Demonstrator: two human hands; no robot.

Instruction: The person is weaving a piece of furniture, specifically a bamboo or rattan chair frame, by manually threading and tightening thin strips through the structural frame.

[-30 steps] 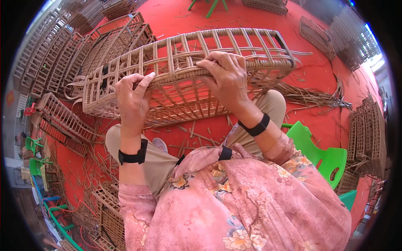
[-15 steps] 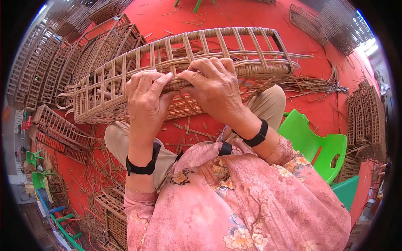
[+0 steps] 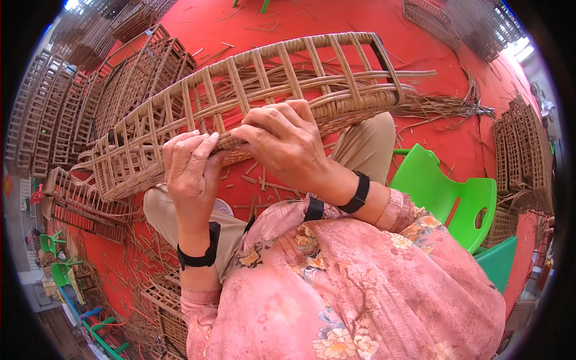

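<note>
A long brown woven basket frame (image 3: 273, 50) lies tilted across my lap, its open lattice side facing up and its right end higher than its left. My left hand (image 3: 193, 171) is closed on the frame's near edge, thumb and fingers pinching it. Just to its right my right hand (image 3: 287, 141) grips the same edge, knuckles up and fingertips close to the left hand's. Whether a single strand is pinched under the fingers is hidden. Loose strands run along the lattice, and one strand end (image 3: 417, 73) sticks out past the right end.
Stacked woven baskets (image 3: 129, 87) stand at the left, more baskets (image 3: 521, 153) at the right. A bundle of loose strands (image 3: 444, 107) lies on the red floor (image 3: 354, 18) behind the frame. A green chair (image 3: 429, 180) is close by my right side. Cut scraps litter the floor.
The basket frame and both hands have shifted left and slightly down in view, the frame's left end dropping lower. Both hands keep their grip on its near edge.
</note>
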